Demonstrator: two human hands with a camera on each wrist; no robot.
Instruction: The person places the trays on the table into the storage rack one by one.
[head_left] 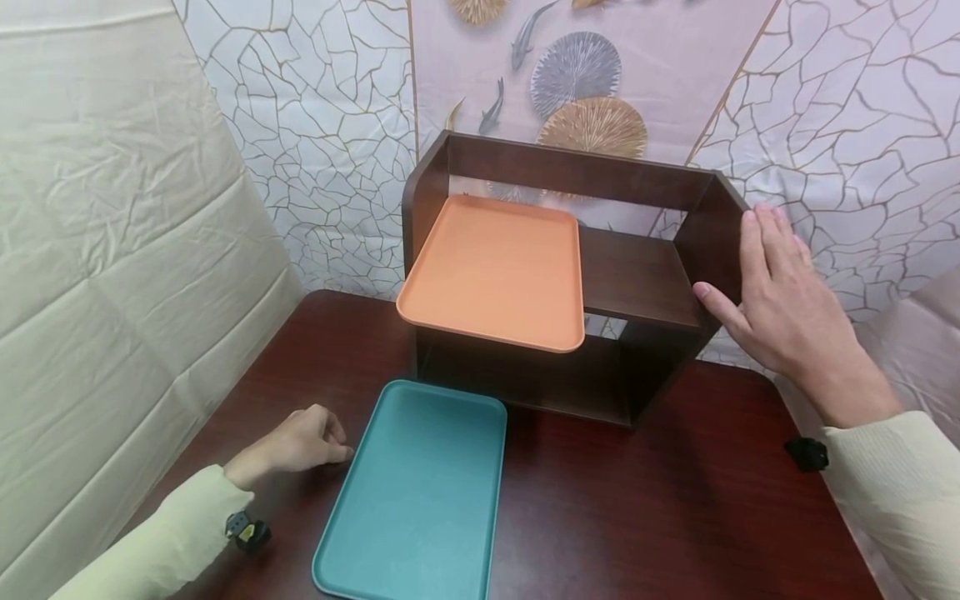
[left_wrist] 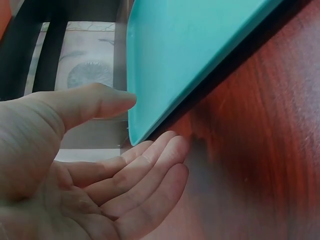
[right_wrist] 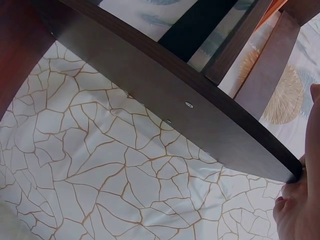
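A teal tray (head_left: 420, 492) lies on the table in front of a dark brown two-tier shelf (head_left: 637, 271). My left hand (head_left: 307, 437) is beside the tray's left edge. In the left wrist view its fingers (left_wrist: 145, 187) are loosely bent with a gap to the thumb, which overlaps the tray's corner. My right hand (head_left: 787, 300) grips the shelf's right side panel (right_wrist: 165, 95), thumb on the inner side and fingers along the outside. An orange tray (head_left: 498, 271) sits on the upper tier at the left, its front end jutting past the board.
The dark red table (head_left: 600, 517) carries the shelf near its back edge. Behind stands a patterned cloth (head_left: 315, 125) with gold lines. A pale cloth (head_left: 112, 208) hangs along the left side. The shelf's lower tier (head_left: 525, 375) is partly shaded beneath the orange tray.
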